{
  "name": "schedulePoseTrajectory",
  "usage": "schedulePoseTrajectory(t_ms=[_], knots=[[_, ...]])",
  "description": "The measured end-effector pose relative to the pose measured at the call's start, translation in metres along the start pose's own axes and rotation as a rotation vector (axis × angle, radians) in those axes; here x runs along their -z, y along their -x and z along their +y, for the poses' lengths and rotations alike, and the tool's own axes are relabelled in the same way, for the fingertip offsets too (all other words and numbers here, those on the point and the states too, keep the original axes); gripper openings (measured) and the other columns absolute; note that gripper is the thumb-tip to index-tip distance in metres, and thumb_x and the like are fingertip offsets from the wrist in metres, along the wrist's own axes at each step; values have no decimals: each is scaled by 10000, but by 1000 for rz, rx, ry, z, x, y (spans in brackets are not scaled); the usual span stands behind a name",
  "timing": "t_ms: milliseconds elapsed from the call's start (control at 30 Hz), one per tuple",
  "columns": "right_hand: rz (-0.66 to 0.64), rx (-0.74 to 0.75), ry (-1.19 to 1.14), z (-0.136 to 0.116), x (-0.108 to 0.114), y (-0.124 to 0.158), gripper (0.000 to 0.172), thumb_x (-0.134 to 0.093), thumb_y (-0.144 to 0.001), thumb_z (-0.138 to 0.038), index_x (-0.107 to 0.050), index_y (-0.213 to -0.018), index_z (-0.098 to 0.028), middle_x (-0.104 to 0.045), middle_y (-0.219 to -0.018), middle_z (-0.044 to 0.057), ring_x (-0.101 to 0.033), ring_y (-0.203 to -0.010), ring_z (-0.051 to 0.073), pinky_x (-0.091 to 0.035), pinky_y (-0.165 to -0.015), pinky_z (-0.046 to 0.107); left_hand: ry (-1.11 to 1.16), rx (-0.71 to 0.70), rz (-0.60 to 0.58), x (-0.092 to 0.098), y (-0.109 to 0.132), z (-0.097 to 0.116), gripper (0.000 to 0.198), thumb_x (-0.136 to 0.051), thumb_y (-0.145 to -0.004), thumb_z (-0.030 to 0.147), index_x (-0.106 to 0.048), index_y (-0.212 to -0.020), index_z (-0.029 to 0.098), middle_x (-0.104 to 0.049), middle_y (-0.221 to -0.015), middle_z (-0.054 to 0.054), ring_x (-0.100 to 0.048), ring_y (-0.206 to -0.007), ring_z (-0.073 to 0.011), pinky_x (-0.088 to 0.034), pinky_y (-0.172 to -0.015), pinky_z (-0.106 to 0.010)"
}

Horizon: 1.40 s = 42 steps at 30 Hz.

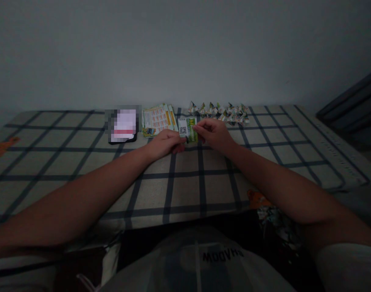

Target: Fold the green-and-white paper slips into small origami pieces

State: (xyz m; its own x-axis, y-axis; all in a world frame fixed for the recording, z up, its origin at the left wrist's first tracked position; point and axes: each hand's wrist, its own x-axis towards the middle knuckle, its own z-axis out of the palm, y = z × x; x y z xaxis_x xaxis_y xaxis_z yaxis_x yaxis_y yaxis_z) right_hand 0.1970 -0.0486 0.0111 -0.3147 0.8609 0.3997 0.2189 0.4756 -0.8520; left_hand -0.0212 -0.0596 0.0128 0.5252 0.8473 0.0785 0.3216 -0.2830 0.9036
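Observation:
A small green and white printed paper (191,124) with a QR code is held up just above the checked cloth. My left hand (164,144) grips its lower left edge, thumb on top and fingers curled underneath. On the other side, my right hand (215,133) pinches the paper's right edge between thumb and fingers. Just behind my left hand lies a pile of printed leaflets (157,117), slightly fanned. Several small folded paper pieces (232,112) with pointed corners sit in a group behind my right hand.
A phone (123,125) with a lit, blurred screen lies left of the leaflets. The checked tablecloth (185,186) covers the table up to the grey wall (185,52). An orange printed figure (3,147) shows at the far left.

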Motion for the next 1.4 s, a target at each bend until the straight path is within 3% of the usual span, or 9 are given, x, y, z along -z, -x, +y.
schedulePoseTrajectory(t_ms=[167,333,500,600,700,867,1000,1200,1400], knots=[[-28,24,-4,0,2,0,502,-659,-833,-692,-615,-761,-197,-570,-579,-37,-510,-512,99,-390,-515,253,-56,-49,-39,-1,-1,-4,563,-451,-963,590,-696,-725,143,-581,-528,-16,-470,-490,-110,-342,-490,-231],[-33,3,-49,1,1,-2,498,-667,-830,-677,-629,-791,-182,-573,-574,-41,-513,-496,89,-396,-493,238,-263,-139,98,-2,-4,-8,577,-384,-995,598,-546,-632,179,-526,-505,9,-482,-498,-118,-374,-532,-243],[-102,-50,-121,0,1,-2,524,-677,-815,-677,-655,-972,-178,-610,-618,-42,-541,-513,99,-422,-495,234,-470,-227,230,1,-6,-9,550,-379,-1005,529,-493,-587,189,-515,-531,8,-495,-539,-129,-360,-560,-259],[-160,-30,-32,-1,1,-2,515,-655,-831,-684,-635,-788,-171,-591,-589,-31,-520,-517,90,-389,-505,229,-502,-262,248,1,-6,-8,543,-402,-999,494,-507,-565,184,-504,-515,7,-481,-524,-122,-344,-545,-253],[-145,13,54,0,1,-1,550,-632,-849,-685,-585,-669,-167,-564,-564,-23,-495,-523,85,-363,-525,232,-468,-265,222,1,-3,-6,548,-436,-993,491,-545,-559,174,-516,-498,6,-490,-513,-115,-343,-528,-243],[-168,11,62,2,2,-1,495,-663,-853,-617,-592,-672,-162,-550,-560,-29,-491,-524,85,-356,-530,233,-301,-219,86,1,-1,-8,539,-471,-978,503,-608,-582,164,-541,-466,10,-496,-462,-106,-352,-491,-225],[-159,-6,43,3,3,-1,471,-659,-866,-581,-612,-671,-155,-571,-563,-24,-491,-508,80,-363,-518,228,-291,-216,-24,2,-3,-8,534,-455,-981,504,-605,-597,164,-531,-464,14,-482,-453,-96,-348,-482,-216],[-204,-61,-86,2,3,-1,425,-681,-848,-572,-671,-799,-150,-667,-673,8,-556,-562,92,-424,-531,220,-291,-159,111,1,-4,-7,576,-426,-984,572,-552,-583,178,-497,-447,22,-468,-465,-104,-346,-486,-221],[-252,-78,-39,-2,6,-2,388,-686,-854,-512,-637,-716,-152,-631,-612,-1,-541,-552,91,-403,-534,223,-239,-116,72,0,-3,-9,587,-441,-972,584,-635,-614,161,-531,-478,11,-491,-482,-116,-362,-510,-247]])
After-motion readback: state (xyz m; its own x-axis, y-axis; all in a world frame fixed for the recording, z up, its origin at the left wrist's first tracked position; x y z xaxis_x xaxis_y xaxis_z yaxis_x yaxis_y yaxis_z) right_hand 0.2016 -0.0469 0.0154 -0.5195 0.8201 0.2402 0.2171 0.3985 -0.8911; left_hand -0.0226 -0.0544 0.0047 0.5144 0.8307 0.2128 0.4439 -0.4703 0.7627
